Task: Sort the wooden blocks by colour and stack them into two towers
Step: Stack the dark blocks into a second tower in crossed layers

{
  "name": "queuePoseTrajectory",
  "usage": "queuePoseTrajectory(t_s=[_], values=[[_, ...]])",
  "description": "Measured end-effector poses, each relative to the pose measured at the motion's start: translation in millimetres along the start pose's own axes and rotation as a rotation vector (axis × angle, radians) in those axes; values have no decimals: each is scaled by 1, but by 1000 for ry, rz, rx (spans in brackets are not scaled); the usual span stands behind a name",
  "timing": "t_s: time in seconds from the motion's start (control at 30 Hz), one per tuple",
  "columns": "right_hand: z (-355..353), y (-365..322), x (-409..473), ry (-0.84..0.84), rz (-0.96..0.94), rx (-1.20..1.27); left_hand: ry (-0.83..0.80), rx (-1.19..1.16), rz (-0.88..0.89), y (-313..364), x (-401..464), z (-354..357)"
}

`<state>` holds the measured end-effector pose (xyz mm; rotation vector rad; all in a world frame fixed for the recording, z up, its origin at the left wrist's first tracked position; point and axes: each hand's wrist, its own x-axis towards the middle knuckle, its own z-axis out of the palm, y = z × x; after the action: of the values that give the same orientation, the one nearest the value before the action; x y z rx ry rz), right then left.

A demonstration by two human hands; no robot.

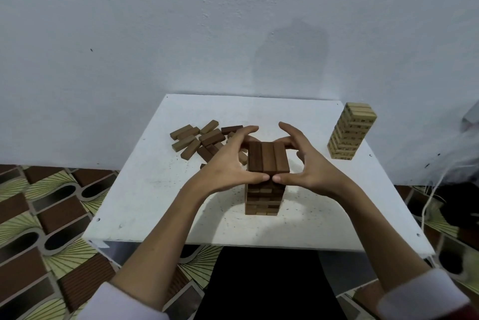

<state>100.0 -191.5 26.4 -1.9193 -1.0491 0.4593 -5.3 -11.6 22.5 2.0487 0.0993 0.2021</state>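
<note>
A dark brown tower [267,180] stands upright centre, a pale tower [350,132] (printed blocks) far right, loose brown blocks [204,139] scattered flat far left.

White square table [160,205] set against a pale blue-white plastered wall [155,34], small screw holes seen along its edges. Floor [39,216] covered in patterned sheet: brown, black and yellow-green fan motifs. Soft shadow cast on wall above the table.

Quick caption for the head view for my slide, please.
Both hands, left hand and right hand, square the top layer of the dark tower; loose blocks wait left, light tower stands right.
</note>
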Motion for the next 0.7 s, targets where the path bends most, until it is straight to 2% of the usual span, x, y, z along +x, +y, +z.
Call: queuePoseTrajectory(t_s=[0.5,0.57,0.7], values=[[2,-3,-2,6,25,20,23,-57,-7,-1,-3,1],[4,-5,-6,28,33,106,44,-159,-31,2,-7,2],[22,-5,-13,146,102,397,134,-470,-191,10,-11,18]])
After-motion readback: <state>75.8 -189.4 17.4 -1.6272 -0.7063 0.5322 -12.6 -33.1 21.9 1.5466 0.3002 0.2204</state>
